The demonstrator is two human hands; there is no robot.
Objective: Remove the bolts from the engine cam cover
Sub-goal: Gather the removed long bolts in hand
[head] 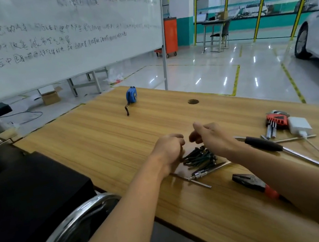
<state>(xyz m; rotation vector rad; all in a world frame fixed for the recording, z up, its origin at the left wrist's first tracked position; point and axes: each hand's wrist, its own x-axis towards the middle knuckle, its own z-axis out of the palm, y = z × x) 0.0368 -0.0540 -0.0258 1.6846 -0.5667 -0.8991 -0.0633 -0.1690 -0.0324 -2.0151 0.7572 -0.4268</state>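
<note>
Bolts [199, 157] – dark pile on bench [104, 134], toward near edge, lying on thin flat plate [224, 164]. Left hand [169, 151] just over pile's left end, fingers curled in; cannot tell whether it grasps anything. Right hand [209, 135] above pile, fingers loose, released. Pliers [253, 184] at near edge, hex keys [276, 120] toward right edge, tape measure [131, 95] near far edge
</note>
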